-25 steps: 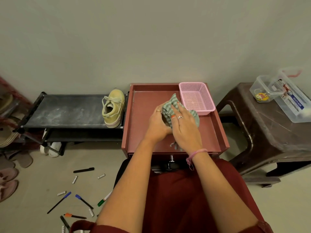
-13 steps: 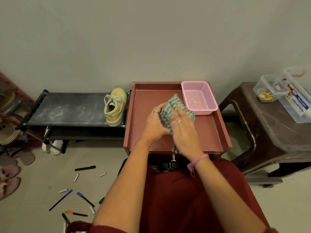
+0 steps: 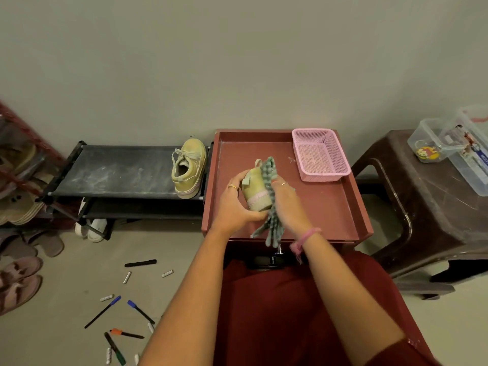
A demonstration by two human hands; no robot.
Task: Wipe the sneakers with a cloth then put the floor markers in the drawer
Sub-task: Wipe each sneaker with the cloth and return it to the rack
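You are in a home, in a corner used for keeping shoes. Left of your fingers (image 3: 232, 186) a low black shoe rack (image 3: 116, 170) stands against a plain painted wall (image 3: 237, 62), with a yellow sneaker (image 3: 188, 167) on its top shelf and white shoes (image 3: 91, 228) under it. Further left, slippers (image 3: 18, 281) lie in pairs on the bare floor (image 3: 52, 339). Right of your fingers stands a brown plastic stool (image 3: 427, 207) carrying clear household storage boxes (image 3: 454, 151). A pink plastic basket (image 3: 320, 154) sits just beyond them.
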